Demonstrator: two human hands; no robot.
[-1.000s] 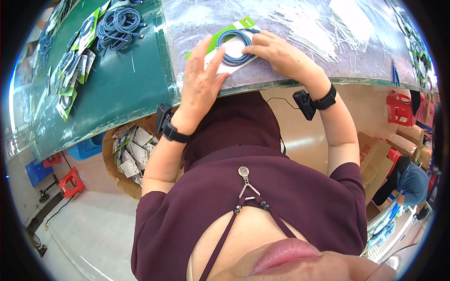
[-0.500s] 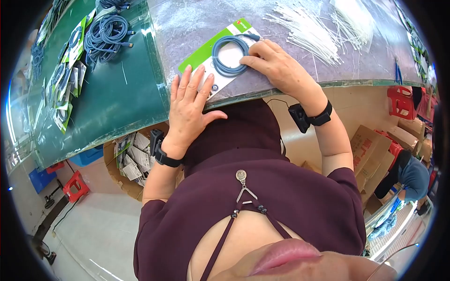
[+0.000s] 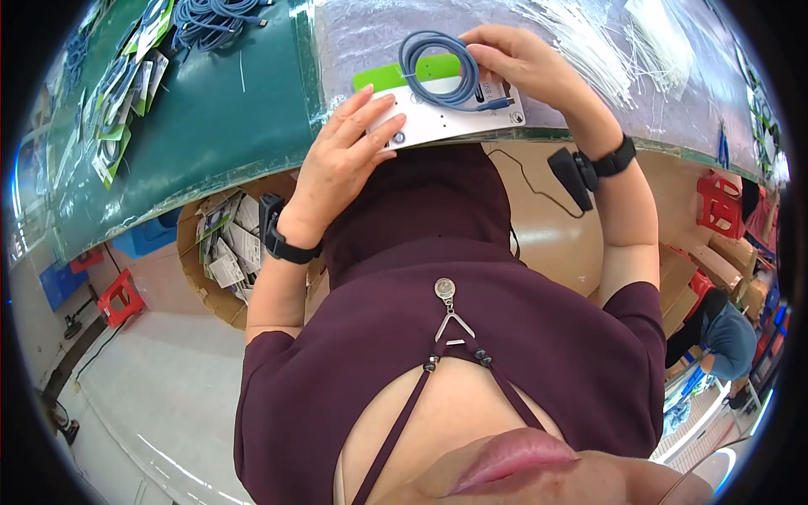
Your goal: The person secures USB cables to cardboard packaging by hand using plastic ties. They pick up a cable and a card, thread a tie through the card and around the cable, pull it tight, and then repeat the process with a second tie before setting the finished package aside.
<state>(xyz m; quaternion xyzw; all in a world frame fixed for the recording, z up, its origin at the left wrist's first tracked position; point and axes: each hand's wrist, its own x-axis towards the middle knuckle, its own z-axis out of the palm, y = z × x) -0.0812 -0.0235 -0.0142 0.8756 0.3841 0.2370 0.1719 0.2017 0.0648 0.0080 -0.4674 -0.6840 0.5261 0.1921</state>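
A coiled blue cable (image 3: 411, 81) lies over a green and white packaging card (image 3: 425, 126) near the front edge of the table. My right hand (image 3: 523, 63) pinches the coil's right side between thumb and fingers. One plug of the cable points right, across the card's right end. My left hand (image 3: 343, 153) holds the card's left end, its fingers spread over the printed face and its thumb at the lower edge. Part of the card's print is covered by the coil.
White cable ties (image 3: 589, 55) lie in a loose pile at the back right. More blue cables (image 3: 215, 23) are bundled on the green mat (image 3: 252, 109), with packaged cables (image 3: 126, 93) to their left. Below the table stands a carton (image 3: 192, 252) of cards.
The card has turned from a slant to nearly level, and the coil has shifted on it with its plug now at the lower right. My left thumb has closed in toward the card.
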